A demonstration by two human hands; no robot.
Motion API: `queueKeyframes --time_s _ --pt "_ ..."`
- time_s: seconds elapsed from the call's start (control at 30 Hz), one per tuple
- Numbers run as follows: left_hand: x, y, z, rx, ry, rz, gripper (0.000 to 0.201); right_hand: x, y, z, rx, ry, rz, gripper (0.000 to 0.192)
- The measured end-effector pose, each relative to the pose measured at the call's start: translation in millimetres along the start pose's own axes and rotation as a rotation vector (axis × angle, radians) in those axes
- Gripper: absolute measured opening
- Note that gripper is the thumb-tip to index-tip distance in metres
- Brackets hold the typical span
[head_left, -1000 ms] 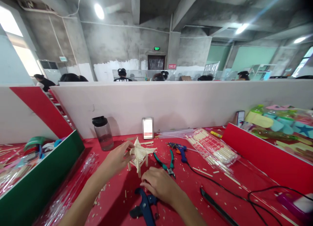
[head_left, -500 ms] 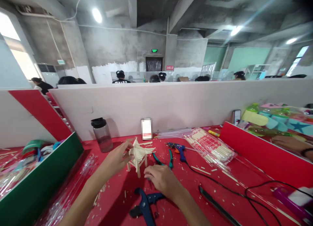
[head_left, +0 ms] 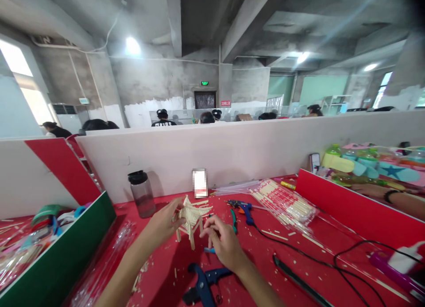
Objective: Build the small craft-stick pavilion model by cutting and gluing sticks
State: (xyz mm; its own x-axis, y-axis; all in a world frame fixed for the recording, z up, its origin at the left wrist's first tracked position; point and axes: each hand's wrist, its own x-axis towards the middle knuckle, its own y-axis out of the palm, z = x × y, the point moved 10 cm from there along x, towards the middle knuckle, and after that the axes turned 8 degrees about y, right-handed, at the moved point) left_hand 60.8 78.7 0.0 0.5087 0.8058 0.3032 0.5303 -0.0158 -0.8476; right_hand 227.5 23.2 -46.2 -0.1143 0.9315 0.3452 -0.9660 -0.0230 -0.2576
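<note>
Moved: my right hand (head_left: 222, 240) has come up off the surface, away from the blue cutter (head_left: 204, 285), and now sits just at 3 o'clock of the little stick house (head_left: 190, 216); my left hand (head_left: 164, 221) has stayed on the house.
Stick house: it stands on its legs near the middle of the red surface (head_left: 299, 258), roof peak up, between my two hands.
Left fingers: curled against the roof edge at the house's 9 o'clock, touching it, I judge to keep it from tipping.
Right fingers: bent and drawn together in a pinch close to the near leg; whether a sliver of stick sits in the pinch I cannot tell.
Cutter: lies at 6 o'clock of the house, handles apart, untouched.
Green pliers (head_left: 234, 219): just at 3 o'clock beyond my right hand, flat on the surface.
Glue gun (head_left: 243, 207): at 2 o'clock, its black cord (head_left: 332, 258) trailing off toward 4 o'clock, within reach.
Stick packet (head_left: 285, 205): further out at 2 o'clock, in clear wrap.
Bottle (head_left: 142, 193): at 10 o'clock, upright by the white partition (head_left: 252, 150).
Neighbour: another person's arm (head_left: 395, 200) rests past the red divider (head_left: 348, 209) at 3 o'clock, well apart from mine.
</note>
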Motion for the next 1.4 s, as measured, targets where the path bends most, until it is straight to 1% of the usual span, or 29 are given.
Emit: queueKeyframes --time_s 0.13,0.23,0.37,0.5,0.6,0.77,0.83,0.97,1.17,1.4 --pt "0.3 0.2 -1.9 -0.015 0.024 0.0 0.021 0.7 5.1 -12.9 0.169 0.1 -0.018 0.019" --pt "-0.1 0.0 -2.1 -0.031 0.033 0.0 0.022 1.5 7.2 -17.8 0.174 0.128 -0.047 0.021" --pt "-0.3 1.1 -0.8 -0.061 0.035 0.002 0.022 3.4 9.8 -24.9 0.218 0.167 -0.115 0.016" --pt "-0.2 0.6 1.1 -0.058 0.038 -0.019 0.022 3.4 23.6 -32.8 0.336 0.237 -0.086 0.022" --pt "-0.4 1.6 1.3 -0.055 0.035 -0.012 0.023 3.2 26.4 -36.1 0.387 0.271 -0.099 0.028" --pt "-1.2 2.2 -1.4 -0.036 0.037 0.004 0.021 8.1 17.4 -30.3 0.327 0.229 -0.184 0.036" --pt "-1.3 1.6 -2.4 -0.036 0.033 0.001 0.021 10.4 16.5 -30.6 0.339 0.232 -0.203 0.038" --pt "-1.4 0.6 -4.3 -0.057 0.018 -0.001 0.021 13.4 23.2 -39.8 0.415 0.276 -0.188 0.041" --pt "-1.1 1.0 -3.9 -0.074 0.021 -0.005 0.02 12.1 30.2 -53.0 0.473 0.296 -0.182 0.043" --pt "-1.5 0.3 -4.2 -0.071 0.02 -0.01 0.02 13.2 31.0 -53.7 0.48 0.292 -0.174 0.044"
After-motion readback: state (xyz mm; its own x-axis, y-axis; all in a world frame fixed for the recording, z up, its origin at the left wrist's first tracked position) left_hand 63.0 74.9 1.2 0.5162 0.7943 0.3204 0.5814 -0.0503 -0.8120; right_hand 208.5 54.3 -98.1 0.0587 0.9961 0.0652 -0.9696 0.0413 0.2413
